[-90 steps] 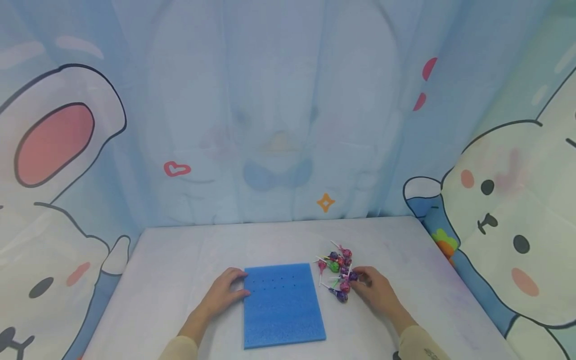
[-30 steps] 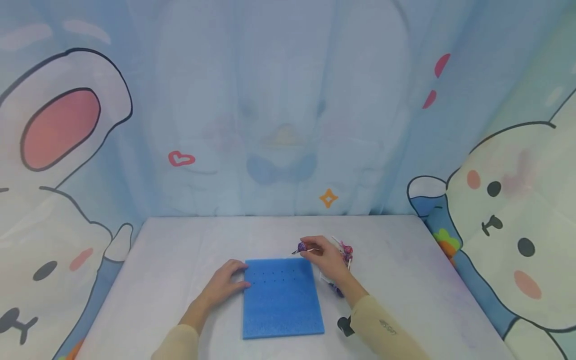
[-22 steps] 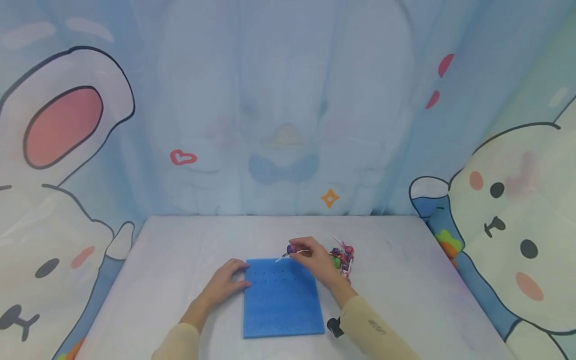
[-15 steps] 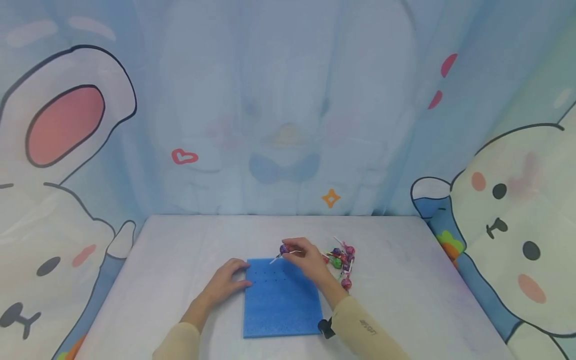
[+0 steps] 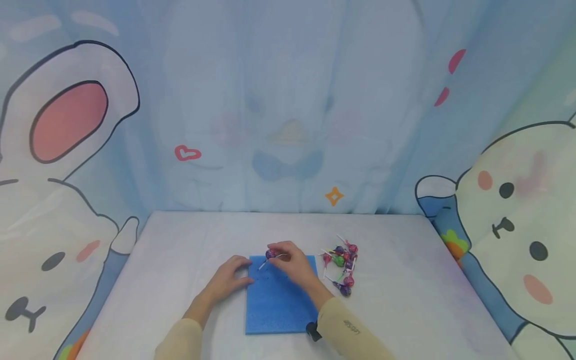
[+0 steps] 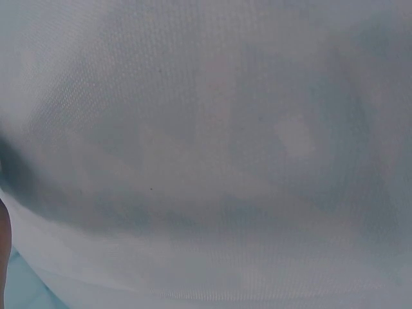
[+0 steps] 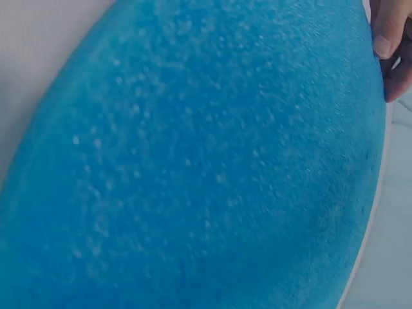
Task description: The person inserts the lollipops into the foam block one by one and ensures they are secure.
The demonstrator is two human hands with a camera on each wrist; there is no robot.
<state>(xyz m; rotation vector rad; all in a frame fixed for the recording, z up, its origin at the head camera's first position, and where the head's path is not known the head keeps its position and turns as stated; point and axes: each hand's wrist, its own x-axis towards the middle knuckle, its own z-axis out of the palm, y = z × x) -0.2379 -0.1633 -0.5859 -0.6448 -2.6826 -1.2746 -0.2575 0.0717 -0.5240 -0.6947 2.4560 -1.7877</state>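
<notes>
My right hand (image 5: 292,262) pinches a purple-wrapped lollipop (image 5: 270,254) between thumb and fingers, over the far part of a blue foam board (image 5: 279,312). The lollipop's white stick slants down to the left, close above the board. A few small dark holes show near it; the hand covers others. At the board's left edge rests my left hand (image 5: 229,280), thumb and fingers spread apart, fingertips touching the foam. The right wrist view is filled mostly by the board (image 7: 193,161), with the left hand's fingertips (image 7: 382,46) at its edge.
To the right of the board lies a loose pile of wrapped lollipops (image 5: 338,260) in red, green, purple and pink, sticks pointing various ways. A white cloth (image 5: 387,300) covers the table. Behind hangs a blue curtain (image 5: 288,75) with cartoon rabbits.
My right hand has picked a purple lollipop from the pile and carried it left over the board's far part, its stick now tilted downward. The left hand has stayed at the board's left edge.
</notes>
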